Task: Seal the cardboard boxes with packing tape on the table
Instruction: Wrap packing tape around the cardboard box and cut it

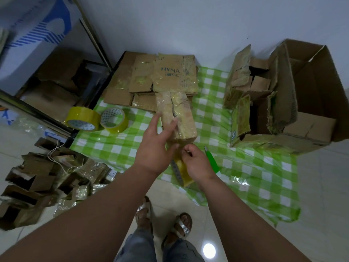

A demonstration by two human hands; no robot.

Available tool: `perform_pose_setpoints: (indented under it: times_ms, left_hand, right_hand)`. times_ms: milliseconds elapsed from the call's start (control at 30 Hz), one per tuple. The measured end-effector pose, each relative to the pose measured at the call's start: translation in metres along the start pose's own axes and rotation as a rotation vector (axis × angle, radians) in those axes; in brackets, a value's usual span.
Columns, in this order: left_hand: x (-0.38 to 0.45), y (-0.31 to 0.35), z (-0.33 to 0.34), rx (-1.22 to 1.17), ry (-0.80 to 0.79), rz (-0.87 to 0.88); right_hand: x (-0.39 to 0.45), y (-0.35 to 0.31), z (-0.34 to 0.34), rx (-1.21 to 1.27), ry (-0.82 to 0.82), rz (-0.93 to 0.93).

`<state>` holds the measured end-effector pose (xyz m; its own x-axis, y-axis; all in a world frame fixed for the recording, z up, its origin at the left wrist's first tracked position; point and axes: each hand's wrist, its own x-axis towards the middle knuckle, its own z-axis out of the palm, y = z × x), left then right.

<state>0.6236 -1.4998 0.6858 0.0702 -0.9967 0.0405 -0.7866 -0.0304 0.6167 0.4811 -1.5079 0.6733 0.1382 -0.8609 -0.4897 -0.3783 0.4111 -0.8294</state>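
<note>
The small cardboard box [176,116] is lying on the checked counter [120,150] under the left hand [154,148], whose straightened fingers [168,127] are pressing its top, probably flattening tape. Just nearer, the right hand [196,163] is pinching the tape roll [182,171], likely keeping the strip taut; two spare rolls [98,120] are sitting left of the fingers.

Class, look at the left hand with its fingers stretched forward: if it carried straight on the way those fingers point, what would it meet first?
The left hand would meet the small taped cardboard box first; its fingertips already seem to be at the box's near side, though depth is hard to judge from one view. Beyond lies the stack of flattened cardboard.
</note>
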Motion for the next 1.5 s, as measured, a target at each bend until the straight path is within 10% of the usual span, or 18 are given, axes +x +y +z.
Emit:
perform_pose_setpoints:
  times_ms: [900, 1333, 1500]
  left_hand:
    - [0.058, -0.004, -0.042, 0.252, -0.334, 0.155]
    - [0.044, 0.024, -0.049, -0.055, -0.044, 0.002]
    - [0.040, 0.056, -0.067, -0.345, -0.292, -0.100]
  right_hand:
    - [-0.013, -0.033, -0.058, 0.125, 0.113, -0.034]
    - [-0.024, -0.065, -0.067, 0.044, 0.040, -0.145]
    - [-0.029, -0.072, -0.062, 0.008, 0.012, -0.162]
